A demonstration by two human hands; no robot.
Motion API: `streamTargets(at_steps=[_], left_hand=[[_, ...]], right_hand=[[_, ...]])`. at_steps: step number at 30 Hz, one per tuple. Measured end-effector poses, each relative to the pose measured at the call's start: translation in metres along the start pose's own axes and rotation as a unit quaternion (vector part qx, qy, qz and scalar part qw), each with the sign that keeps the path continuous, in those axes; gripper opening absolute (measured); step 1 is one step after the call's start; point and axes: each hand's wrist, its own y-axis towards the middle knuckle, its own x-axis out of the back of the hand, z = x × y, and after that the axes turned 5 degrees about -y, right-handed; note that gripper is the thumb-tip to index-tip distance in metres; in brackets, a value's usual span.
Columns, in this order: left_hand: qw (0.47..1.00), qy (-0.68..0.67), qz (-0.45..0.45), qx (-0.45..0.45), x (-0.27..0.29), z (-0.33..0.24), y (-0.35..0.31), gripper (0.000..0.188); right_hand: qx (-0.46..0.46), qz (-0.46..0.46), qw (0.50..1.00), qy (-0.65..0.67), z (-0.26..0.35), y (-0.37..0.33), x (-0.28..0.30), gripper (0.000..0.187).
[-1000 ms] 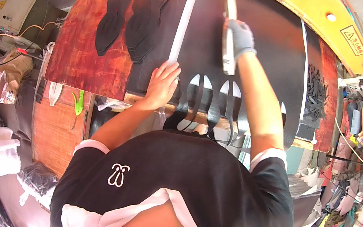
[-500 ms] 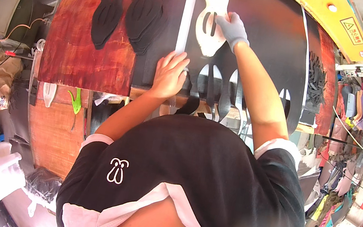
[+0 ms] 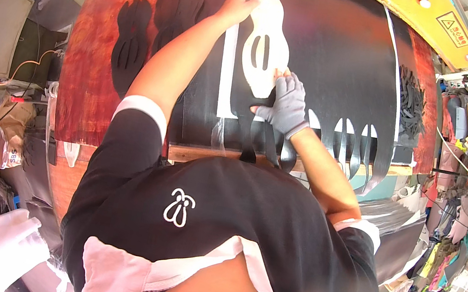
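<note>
A white cutting die (image 3: 274,34) with a narrow waist and two long slots lies on a black sheet (image 3: 337,58). My bare left hand (image 3: 238,6) reaches to the die's far left edge, its fingers closed against it. My right hand (image 3: 288,102), in a grey glove with bare fingertips, is spread at the die's near right edge. Its fingertips touch the die, and the thumb points left just below the near tip. Curved cut-outs (image 3: 341,140) run along the sheet's near edge, leaving dark strips hanging.
Stacked black cut pieces (image 3: 132,40) lie on the reddish board (image 3: 90,58) at left. A pale strip (image 3: 226,69) runs beside the die. Dark scraps (image 3: 411,102) are heaped at right. An orange and yellow machine beam (image 3: 449,24) spans the far side.
My left hand has moved from the sheet's near edge up to the die's far end. My right hand has slid down toward its near end and spread. The die sits slightly nearer.
</note>
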Motion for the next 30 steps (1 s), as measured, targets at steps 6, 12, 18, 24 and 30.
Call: streamTargets(at_steps=[6,12,18,24,30], left_hand=[[0.996,0.052,0.042,0.067,-0.022,0.022,0.048,0.057],[0.98,-0.17,0.049,0.088,-0.009,0.032,0.046,0.036],[0.976,-0.182,0.065,0.099,-0.002,0.027,0.046,0.034],[0.976,-0.174,0.043,0.12,0.0,0.018,0.047,0.031],[0.976,-0.167,0.045,0.131,-0.001,0.008,0.05,0.036]], right_hand=[[-0.048,-0.093,0.994,0.035,0.008,0.004,-0.009,0.1],[0.013,-0.141,0.986,0.093,0.009,0.004,-0.003,0.09],[-0.006,-0.121,0.991,0.058,0.013,0.007,-0.002,0.089],[0.015,-0.132,0.989,0.057,0.012,0.007,-0.001,0.089],[0.024,-0.146,0.988,0.05,0.01,0.009,-0.004,0.085]])
